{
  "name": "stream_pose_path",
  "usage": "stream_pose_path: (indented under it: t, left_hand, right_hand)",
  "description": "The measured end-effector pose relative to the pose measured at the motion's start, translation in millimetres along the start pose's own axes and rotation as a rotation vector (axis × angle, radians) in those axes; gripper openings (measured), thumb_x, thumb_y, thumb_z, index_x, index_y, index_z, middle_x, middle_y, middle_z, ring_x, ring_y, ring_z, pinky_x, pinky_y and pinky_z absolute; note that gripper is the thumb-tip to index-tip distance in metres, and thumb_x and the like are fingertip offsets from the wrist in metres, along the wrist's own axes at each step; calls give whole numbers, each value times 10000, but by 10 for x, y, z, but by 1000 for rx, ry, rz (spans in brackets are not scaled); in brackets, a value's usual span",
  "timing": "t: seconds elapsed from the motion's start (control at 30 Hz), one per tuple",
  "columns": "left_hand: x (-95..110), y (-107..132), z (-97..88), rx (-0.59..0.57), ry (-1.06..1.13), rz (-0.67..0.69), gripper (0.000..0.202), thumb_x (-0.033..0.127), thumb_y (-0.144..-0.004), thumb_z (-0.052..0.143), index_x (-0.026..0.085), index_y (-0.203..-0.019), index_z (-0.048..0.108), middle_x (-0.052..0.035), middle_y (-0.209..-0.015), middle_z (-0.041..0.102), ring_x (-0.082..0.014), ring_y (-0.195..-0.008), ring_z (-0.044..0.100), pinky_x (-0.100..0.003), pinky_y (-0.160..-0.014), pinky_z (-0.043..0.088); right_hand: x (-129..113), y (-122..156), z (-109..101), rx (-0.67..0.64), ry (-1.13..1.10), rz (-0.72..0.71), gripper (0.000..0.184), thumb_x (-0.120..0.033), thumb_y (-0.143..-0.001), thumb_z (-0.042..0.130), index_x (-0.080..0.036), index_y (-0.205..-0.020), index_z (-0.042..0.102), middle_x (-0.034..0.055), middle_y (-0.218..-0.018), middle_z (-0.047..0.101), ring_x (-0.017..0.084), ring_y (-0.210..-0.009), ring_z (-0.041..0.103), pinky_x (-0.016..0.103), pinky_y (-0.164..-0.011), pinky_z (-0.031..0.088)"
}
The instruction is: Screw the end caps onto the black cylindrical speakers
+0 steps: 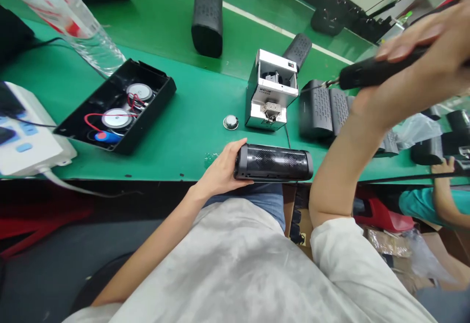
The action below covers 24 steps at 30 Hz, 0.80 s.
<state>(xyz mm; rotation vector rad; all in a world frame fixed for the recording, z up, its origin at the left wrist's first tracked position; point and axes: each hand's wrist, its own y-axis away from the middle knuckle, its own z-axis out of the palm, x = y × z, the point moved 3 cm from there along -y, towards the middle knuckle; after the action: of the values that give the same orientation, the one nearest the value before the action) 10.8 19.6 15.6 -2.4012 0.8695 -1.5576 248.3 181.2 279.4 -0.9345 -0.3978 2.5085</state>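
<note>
From my feed, the left hand [220, 166] is closed around one end of a black speaker [273, 162], a glossy cylinder with a mesh band. It sits at the near edge of the green bench [183, 151], and I cannot tell whether it is resting on the surface. Those fingers [235, 166] are wrapped narrowly and firmly around the speaker's end. The right hand [422, 63] is raised at the upper right, its fingers [400, 49] curled tight around the barrel of an electric screwdriver [374, 71]. The bit points left, close above a row of black housings [316, 110], but I cannot tell whether it touches them. Just past the speaker stands a silver screw feeder [271, 90], with a small round driver [230, 123] lying beside it on the bench. Further left, an open black case [113, 107] holds two round drivers and red wiring, next to a white power strip [25, 132]. A plastic bottle [62, 14] lies at the top left, and an upright black housing [207, 19] stands further along the bench. At the far right, a co-worker's hand [442, 166] and teal sleeve [422, 203] are at work separately.
</note>
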Motion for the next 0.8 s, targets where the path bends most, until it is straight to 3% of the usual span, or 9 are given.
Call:
stream_pose_path:
  t: [0.07, 0.1, 0.2, 0.27, 0.4, 0.47, 0.6, 0.73, 0.8]
  left_hand:
    - [-10, -2, 0, -3, 0, 0, 1392, 300, -783, 1074, 335, -1860, 194, -207, -1740, 506, -469, -1611, 576, -661, -1348, 526]
    - [-12, -3, 0, -7, 0, -1, 1396, 294, -781, 1076, 336, -1859, 190, -207, -1734, 509, -468, -1606, 581, -660, -1343, 530]
    - [-2, -2, -6, -13, -2, -2, 1388, 305, -794, 1072, 342, -1858, 183, -207, -1731, 507, -468, -1609, 579, -666, -1340, 530]
    - [10, 0, -9, -19, -1, -8, 1379, 320, -803, 1068, 343, -1857, 180, -208, -1737, 502, -471, -1618, 572, -670, -1345, 523]
    - [19, 0, -11, -26, -7, -25, 1375, 325, -804, 1067, 340, -1856, 181, -213, -1739, 506, -473, -1619, 573, -663, -1338, 532]
    - [10, 0, -7, -23, -10, -29, 1378, 319, -797, 1070, 339, -1855, 188, -212, -1736, 511, -473, -1614, 579, -660, -1334, 538]
    - [-25, 5, 12, -8, -11, -16, 1384, 324, -785, 1076, 332, -1856, 200, -211, -1734, 512, -470, -1612, 580, -656, -1333, 539]
    - [-63, 17, 40, 3, -13, -12, 1383, 344, -786, 1079, 320, -1860, 208, -213, -1739, 509, -464, -1613, 578, -640, -1333, 538]
    - [-74, 18, 49, 12, -9, -5, 1387, 350, -784, 1081, 320, -1863, 209, -213, -1747, 504, -464, -1614, 577, -632, -1336, 534]
  right_hand:
    - [-3, 181, 25, -13, 386, -441, 192, -163, -1217, 536, -278, -1064, 535, -151, -608, 410, 55, -410, 482, 217, -490, 309]
    - [59, 244, 34, -46, 561, -551, 221, -175, -1204, 643, -306, -1103, 497, -144, -647, 425, 59, -442, 471, 251, -488, 342]
    - [313, 245, -7, -221, 867, -489, 494, -766, -1076, 748, -391, -1133, 431, -89, -759, 495, 106, -540, 426, 369, -527, 450]
    - [401, 165, -71, -280, 915, -416, 606, -951, -961, 678, -422, -1143, 445, -55, -871, 597, 136, -590, 405, 420, -559, 466]
    - [500, 18, -168, -301, 832, -315, 654, -882, -939, 855, -431, -1259, 507, -55, -1241, 691, 150, -638, 365, 457, -582, 409]
    - [561, 4, -184, -279, 850, -313, 732, -921, -949, 810, -425, -1364, 469, -42, -1323, 674, 155, -639, 365, 453, -585, 390]
    - [645, 78, -150, -236, 939, -398, 729, -1011, -999, 609, -380, -1321, 437, -29, -1138, 678, 155, -586, 347, 409, -552, 354]
    - [619, 155, -131, -246, 818, -365, 491, -695, -1033, 843, -375, -1216, 519, -46, -1201, 678, 117, -552, 397, 424, -511, 368]
    - [518, 182, -152, -239, 796, -317, 529, -736, -974, 883, -403, -1184, 529, -69, -1233, 672, 114, -574, 370, 435, -508, 368]
